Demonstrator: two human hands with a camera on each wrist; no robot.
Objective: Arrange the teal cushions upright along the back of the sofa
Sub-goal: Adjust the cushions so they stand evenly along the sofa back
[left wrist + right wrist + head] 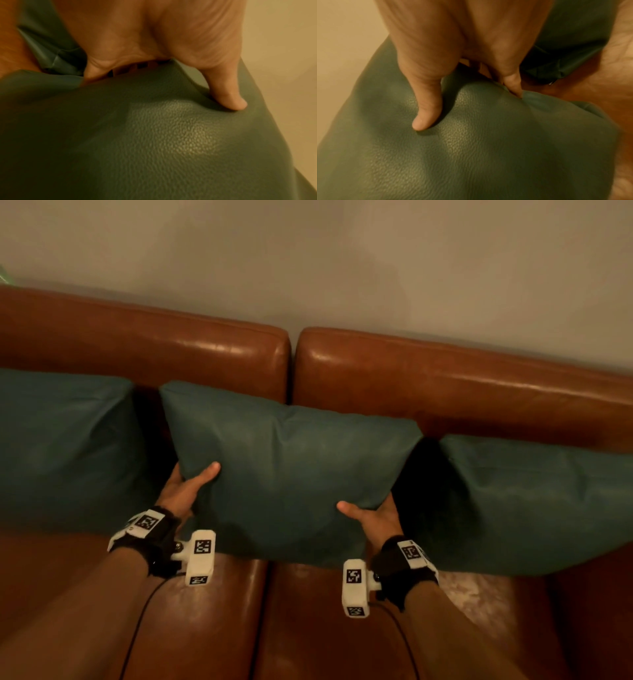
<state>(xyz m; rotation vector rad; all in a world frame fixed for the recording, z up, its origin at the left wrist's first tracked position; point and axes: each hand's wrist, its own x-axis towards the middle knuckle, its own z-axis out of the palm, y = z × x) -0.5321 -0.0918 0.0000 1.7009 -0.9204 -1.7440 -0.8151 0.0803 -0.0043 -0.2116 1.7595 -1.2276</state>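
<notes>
Head view: left hand (186, 491) and right hand (371, 517) clamp opposite side edges of the middle teal leather cushion (291, 474), upright against the brown leather sofa (445, 392) back. Two more teal cushions flank the grip, one outboard of each hand.
Left wrist view: thumb on cushion face, fingers behind.
Right wrist view: same grip.

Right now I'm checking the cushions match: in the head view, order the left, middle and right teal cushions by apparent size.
1. middle cushion, fully in view and held forward.
2-3. left cushion and right cushion: both cropped by the frame edges, so unranked.
</notes>
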